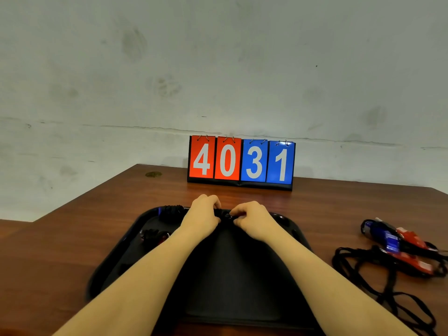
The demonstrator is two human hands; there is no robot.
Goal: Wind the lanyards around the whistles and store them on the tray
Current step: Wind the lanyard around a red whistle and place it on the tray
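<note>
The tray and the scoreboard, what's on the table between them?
In the head view, only bare brown table lies between the black tray and the scoreboard. Both hands, left and right, work at the tray's far edge.

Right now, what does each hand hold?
Left hand: fingers curled, gripping the wound whistle.
Right hand: pinching the same whistle over the tray.
</note>
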